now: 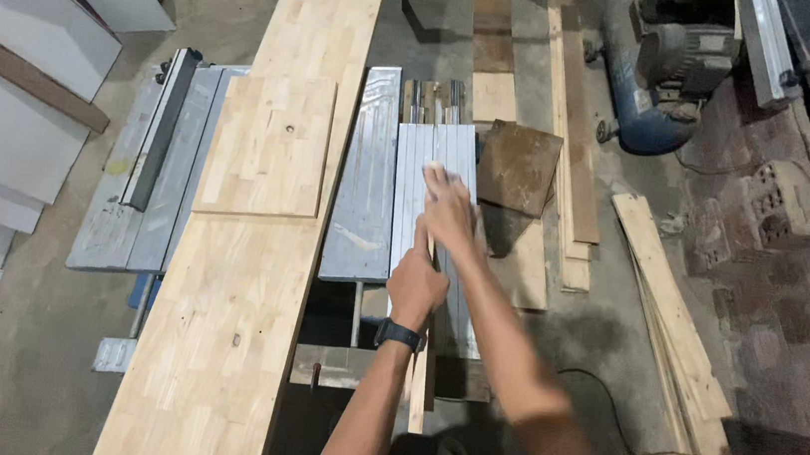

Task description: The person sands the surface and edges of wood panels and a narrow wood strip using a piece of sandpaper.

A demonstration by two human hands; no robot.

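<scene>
Head camera looks down on two bare arms reaching forward over a table saw. Fingers of the right hand (447,205) lie together and flat, pressing down on the far part of a thin wooden strip (421,360) that runs near-to-far along the ribbed metal sliding table (462,158). Just nearer, the left hand (416,287), with a dark watch (400,334) on its wrist, is curled closed around the same strip, fingers wrapped on its left side. The strip's near end sticks out past the table's near edge, towards the person; its far end is hidden under the right hand.

Left of the hands a second grooved metal plate (367,173) lies parallel, and beyond it a long pale wooden board (250,271) stretches from near to far, with a smaller square panel (268,143) resting on top. Further left is the grey saw extension with its fence rail (160,127).

Right of the hands a dark brown sheet (517,164) sits touching the sliding table's right edge, crowding that side. Loose planks (675,326) lie on the floor further right, well apart, near a blue compressor (652,73) at the far right. Open table surface remains ahead of the right hand.
</scene>
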